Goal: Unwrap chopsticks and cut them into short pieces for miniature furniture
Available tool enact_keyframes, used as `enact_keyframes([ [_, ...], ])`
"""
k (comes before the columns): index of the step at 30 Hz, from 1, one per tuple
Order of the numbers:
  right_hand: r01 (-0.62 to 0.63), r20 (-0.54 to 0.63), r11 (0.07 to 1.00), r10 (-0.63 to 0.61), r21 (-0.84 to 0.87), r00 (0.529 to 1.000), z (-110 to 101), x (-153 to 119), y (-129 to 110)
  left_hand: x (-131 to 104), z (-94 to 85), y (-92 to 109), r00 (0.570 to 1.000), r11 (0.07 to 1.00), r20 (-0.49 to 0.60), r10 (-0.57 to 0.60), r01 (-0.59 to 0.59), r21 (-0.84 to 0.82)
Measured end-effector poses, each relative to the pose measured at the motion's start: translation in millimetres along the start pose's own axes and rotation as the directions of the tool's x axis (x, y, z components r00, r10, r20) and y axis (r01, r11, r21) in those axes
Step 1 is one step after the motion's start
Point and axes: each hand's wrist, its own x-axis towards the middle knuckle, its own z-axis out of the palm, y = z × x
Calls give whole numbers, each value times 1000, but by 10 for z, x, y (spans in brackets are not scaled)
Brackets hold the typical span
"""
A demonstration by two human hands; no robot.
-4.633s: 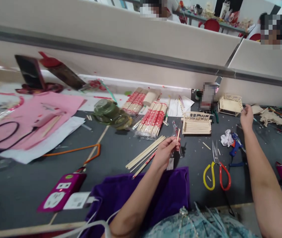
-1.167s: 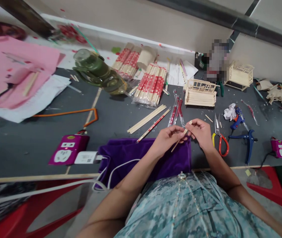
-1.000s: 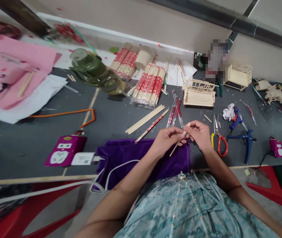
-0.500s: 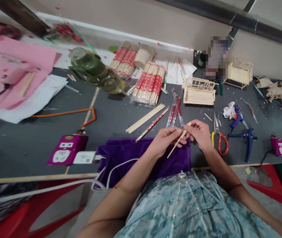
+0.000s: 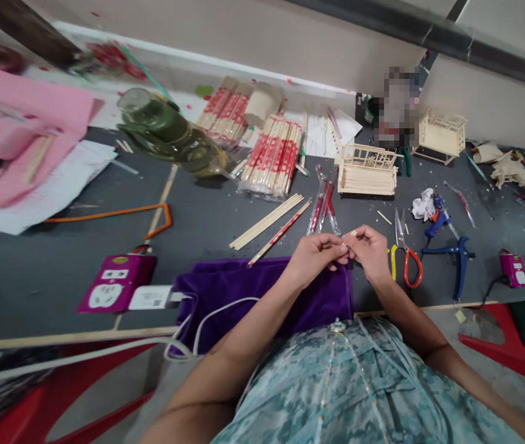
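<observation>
My left hand (image 5: 317, 256) and my right hand (image 5: 368, 251) meet above the front edge of the table, fingertips touching. Both are closed in a pinch around pale wooden chopsticks (image 5: 354, 234), of which only small ends show between the fingers. Under my left wrist lies a purple cloth (image 5: 235, 277). Just left of my hands are a bundle of bare chopsticks (image 5: 267, 222) and a single chopstick pack in a red-patterned wrapper (image 5: 281, 231). Red sticks in clear plastic (image 5: 322, 206) lie right behind my fingers. Scissors (image 5: 405, 253) with red and yellow handles rest to the right.
Behind stand small stick-built models (image 5: 366, 172), wrapped chopstick packs (image 5: 272, 154) and a green bottle (image 5: 174, 135). To the right are a blue glue gun (image 5: 439, 219) and blue cutters (image 5: 460, 265). At left sit a purple power socket (image 5: 117, 283), a white cable (image 5: 105, 354) and an orange-framed tool (image 5: 105, 216).
The chopsticks, whose length pointed down toward me between my hands, are now mostly hidden by my fingers. My hands have drawn together; the view has shifted slightly.
</observation>
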Motion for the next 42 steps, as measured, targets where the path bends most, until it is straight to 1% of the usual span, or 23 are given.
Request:
enact_keyframes([
  [3,5,33,999,-4,-40,999,-32,-22,34,7,4,-3,1000,1000,8,-14,14,25],
  [5,26,62,993,-19,-118,998,-119,-55,57,16,-11,-15,999,999,8,-40,40,17],
  [7,94,46,954,-84,-283,995,-274,-119,81,32,-36,-35,998,998,3,-66,66,-7],
  [8,136,24,905,-138,-403,990,-375,-165,94,43,-48,-47,997,997,0,-77,77,-19],
  [9,174,13,820,-199,-546,980,-485,-218,107,55,-60,-59,996,996,-2,-85,85,-27],
  [10,196,15,700,-255,-687,967,-599,-277,118,67,-70,-71,996,996,-3,-88,88,-29],
  [11,195,26,557,-297,-808,955,-711,-339,129,79,-77,-81,996,996,-2,-87,87,-26],
  [13,131,41,257,-327,-957,944,-904,-456,147,100,-81,-97,997,997,7,-72,72,-12],
  [14,89,40,137,-325,-987,945,-976,-505,155,109,-79,-102,998,998,13,-59,59,-3],
  [15,53,36,44,-319,-998,947,-1028,-545,162,117,-74,-105,999,999,19,-47,47,7],
  [16,27,31,-18,-314,-999,949,-1061,-575,170,124,-67,-106,999,999,23,-37,37,14],
  [17,10,27,-56,-309,-998,951,-1076,-595,178,129,-60,-106,999,999,24,-31,31,19],
  [18,0,23,-76,-308,-997,951,-1078,-606,186,132,-54,-104,999,999,23,-29,29,21],
  [20,-11,16,-84,-313,-996,949,-1060,-606,203,129,-52,-97,999,999,19,-34,33,23],
  [22,0,20,-61,-323,-998,946,-1046,-589,215,113,-68,-85,999,999,15,-36,35,32],
  [24,29,31,-12,-337,-1000,941,-1068,-566,213,87,-99,-73,999,998,6,-33,32,45],
  [26,36,15,51,-363,-998,931,-1140,-541,185,59,-135,-67,999,998,-9,-30,31,51],
  [29,-27,-77,125,-419,-992,905,-1315,-509,99,27,-163,-73,999,998,-27,-34,35,44],
  [32,-59,-120,150,-442,-987,889,-1453,-503,31,15,-149,-85,999,999,-24,-42,43,31],
  [34,-47,-99,131,-418,-990,903,-1456,-519,41,15,-130,-87,999,999,-11,-40,40,28],
  [36,-29,-58,81,-379,-996,923,-1377,-549,98,17,-114,-87,1000,999,-5,-26,27,27],
  [40,-22,15,-98,-356,-995,934,-1120,-600,250,14,-97,-90,1000,999,-12,-8,9,32],
  [42,-48,11,-152,-367,-987,930,-1053,-604,307,8,-93,-93,1000,999,-14,-6,7,34],
])
